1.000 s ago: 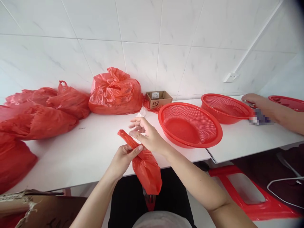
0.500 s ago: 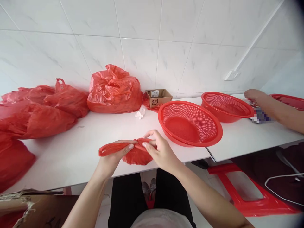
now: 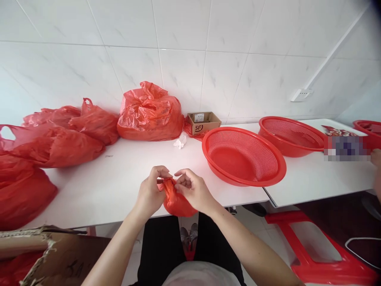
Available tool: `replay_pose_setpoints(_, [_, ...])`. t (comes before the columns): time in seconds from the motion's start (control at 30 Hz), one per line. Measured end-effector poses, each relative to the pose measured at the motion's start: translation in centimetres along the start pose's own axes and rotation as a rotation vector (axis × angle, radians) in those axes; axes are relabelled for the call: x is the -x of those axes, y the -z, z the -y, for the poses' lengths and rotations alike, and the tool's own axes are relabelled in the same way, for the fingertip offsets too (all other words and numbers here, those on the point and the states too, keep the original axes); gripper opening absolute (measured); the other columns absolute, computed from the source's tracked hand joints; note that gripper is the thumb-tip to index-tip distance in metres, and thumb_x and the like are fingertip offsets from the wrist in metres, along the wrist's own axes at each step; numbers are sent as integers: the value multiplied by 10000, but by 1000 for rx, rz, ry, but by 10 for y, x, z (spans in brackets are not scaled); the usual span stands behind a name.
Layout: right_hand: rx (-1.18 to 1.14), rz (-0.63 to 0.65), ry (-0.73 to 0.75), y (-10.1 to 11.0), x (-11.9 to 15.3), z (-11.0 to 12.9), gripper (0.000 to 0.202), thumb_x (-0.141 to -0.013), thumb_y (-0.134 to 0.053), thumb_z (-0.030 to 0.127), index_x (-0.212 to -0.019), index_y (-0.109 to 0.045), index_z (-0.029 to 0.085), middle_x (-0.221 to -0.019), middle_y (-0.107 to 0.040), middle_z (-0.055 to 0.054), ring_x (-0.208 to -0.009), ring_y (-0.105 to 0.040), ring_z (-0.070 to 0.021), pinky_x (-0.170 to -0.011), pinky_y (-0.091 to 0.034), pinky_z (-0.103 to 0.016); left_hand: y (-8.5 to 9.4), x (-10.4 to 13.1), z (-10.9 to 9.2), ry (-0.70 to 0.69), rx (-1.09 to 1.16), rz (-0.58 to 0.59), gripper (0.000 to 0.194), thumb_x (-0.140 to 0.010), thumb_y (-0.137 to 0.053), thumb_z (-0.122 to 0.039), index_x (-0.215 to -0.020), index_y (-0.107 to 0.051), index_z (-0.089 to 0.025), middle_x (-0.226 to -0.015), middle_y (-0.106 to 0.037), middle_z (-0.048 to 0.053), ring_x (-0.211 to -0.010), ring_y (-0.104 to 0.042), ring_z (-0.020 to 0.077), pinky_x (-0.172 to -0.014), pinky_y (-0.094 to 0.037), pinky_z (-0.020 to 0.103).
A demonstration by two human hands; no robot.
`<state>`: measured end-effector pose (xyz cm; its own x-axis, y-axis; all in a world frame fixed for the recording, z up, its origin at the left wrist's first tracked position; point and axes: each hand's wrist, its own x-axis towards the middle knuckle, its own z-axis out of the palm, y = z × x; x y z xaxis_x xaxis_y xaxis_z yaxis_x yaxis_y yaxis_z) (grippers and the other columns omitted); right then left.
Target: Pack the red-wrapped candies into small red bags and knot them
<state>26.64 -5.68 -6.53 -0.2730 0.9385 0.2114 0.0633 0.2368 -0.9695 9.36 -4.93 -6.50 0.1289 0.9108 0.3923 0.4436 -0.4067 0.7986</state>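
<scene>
1. White table (image 3: 119, 186) against a tiled wall (image 3: 181, 71); using the near basket (image 3: 235, 159) as landmark.
2. Small red bag (image 3: 180, 204) is left of the near basket, toward the person, over the table's front edge. Can't tell if it rests there.
3. Left hand (image 3: 151, 192) and right hand (image 3: 195, 190) both pinch its gathered neck, fingers drawn in narrow. How tight — can't tell.
4. Slip: film looks thin and slick. If one pinch loosens, the neck could unroll and spill whatever's inside (hidden).
5. Tear: uneven pull between hands could split the film at the neck.
6. Drop: bag's right at the edge — lose both pinches and it might fall off.
7. Bump: right forearm (image 3: 244, 234) runs in front of the near basket; a wide elbow swing could nudge it.
</scene>
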Motion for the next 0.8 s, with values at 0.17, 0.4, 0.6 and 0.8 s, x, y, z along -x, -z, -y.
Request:
replay_pose_setpoints(0.17, [-279,28,-91,-6,1,-3,247,-874,-633,341,-1066,-534,222,-747,-628,33,-681,-645,-135,-700,-526,-296,-3,3,4,-219,-85,-87,330,-797,-609,-123,-1094,-558,-259,-982,-617,5,-891,-633,145,-688,-543,256])
replay_pose_setpoints(0.4, [-142,192,-101,9,-4,5,153,-921,-567,332,-938,-602,184,-801,-619,-3,-621,-597,-115,-608,-492,-265,20,2,-8,-250,-183,77,158,-874,-587,-155,-945,-692,-249,-880,-681,4,-802,-641,145,-705,-507,262])
replay_pose_setpoints(0.6, [510,123,246,2,10,8,148,-907,-479,109,-803,-538,197,-804,-599,-3,-720,-529,-132,-665,-403,-262,45,-2,-4,-197,-179,21,138,-889,-616,-288,-922,-746,-260,-912,-742,0,-882,-658,176,-789,-508,291])
replay_pose_setpoints(0.8, [559,57,283,11,20,-1,122,-939,-483,164,-875,-577,207,-848,-617,-31,-785,-561,-161,-713,-451,-282,47,-7,-18,64,-84,-32,201,-870,-626,-396,-806,-721,-231,-873,-721,10,-810,-666,173,-736,-518,272])
